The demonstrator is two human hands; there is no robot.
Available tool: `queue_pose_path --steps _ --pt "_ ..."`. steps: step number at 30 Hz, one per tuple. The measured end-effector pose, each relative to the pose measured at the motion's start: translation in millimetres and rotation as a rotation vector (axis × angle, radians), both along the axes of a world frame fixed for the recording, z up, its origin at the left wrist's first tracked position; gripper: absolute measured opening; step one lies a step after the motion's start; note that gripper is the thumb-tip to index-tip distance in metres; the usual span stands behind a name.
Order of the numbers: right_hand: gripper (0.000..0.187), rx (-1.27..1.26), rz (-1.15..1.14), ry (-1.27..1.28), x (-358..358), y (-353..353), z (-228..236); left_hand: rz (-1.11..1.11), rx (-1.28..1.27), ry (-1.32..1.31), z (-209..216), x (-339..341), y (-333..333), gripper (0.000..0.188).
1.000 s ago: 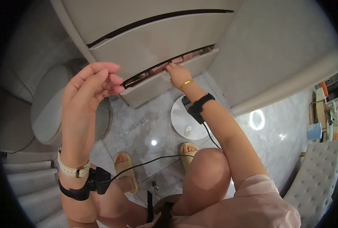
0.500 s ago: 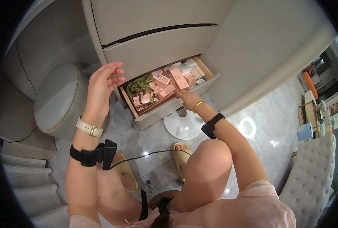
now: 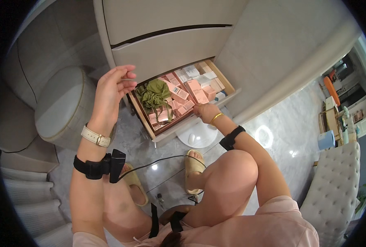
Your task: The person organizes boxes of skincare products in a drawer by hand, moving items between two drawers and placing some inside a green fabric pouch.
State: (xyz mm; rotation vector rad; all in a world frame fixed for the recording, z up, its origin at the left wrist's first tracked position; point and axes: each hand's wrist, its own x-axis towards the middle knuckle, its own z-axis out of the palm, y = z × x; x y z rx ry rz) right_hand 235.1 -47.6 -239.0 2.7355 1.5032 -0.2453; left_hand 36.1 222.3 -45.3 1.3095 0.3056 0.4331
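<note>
A low drawer (image 3: 228, 97) stands pulled out, filled with pink and white cartons. My right hand (image 3: 207, 113) is closed over the middle of its front edge, the fingertips partly hidden behind the rim. A pink carton (image 3: 196, 91) leans just past those fingers. My left hand (image 3: 118, 84) is raised beside the drawer's left corner, its fingers loosely bent and apart, holding nothing. Near it, a crumpled green cloth pouch (image 3: 154, 94) with cords lies over the cartons on the left side. White boxes (image 3: 189, 73) fill the back and right part.
A round grey stool (image 3: 61, 107) stands to the left of the cabinet (image 3: 166, 53). Under the drawer lies a white round base (image 3: 197, 136) on the tiled floor. A black cable (image 3: 154, 161) runs from my left wrist strap across my legs. A tufted bench (image 3: 333, 189) is at right.
My right hand has drawn the drawer a little farther out toward me, and more of the cartons and the green pouch show. My left hand has hardly moved.
</note>
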Motion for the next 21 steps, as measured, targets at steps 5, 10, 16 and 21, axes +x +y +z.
queue_pose_path --steps 5,10,16,21 --pt "0.02 -0.004 0.024 0.008 5 -12 -14 -0.025 -0.025 -0.007 -7 -3 -10 0.027" --pt "0.025 0.145 -0.007 0.142 5 -15 -19 -0.064 -0.009 -0.017 -9 -6 -8 0.026" --pt "0.031 0.275 0.003 0.361 39 -30 -59 -0.069 -0.053 -0.007 -18 3 -12 0.025" --pt "0.021 0.418 -0.379 0.54 82 -27 -52 -0.08 -0.058 -0.008 -4 -6 -27 0.022"
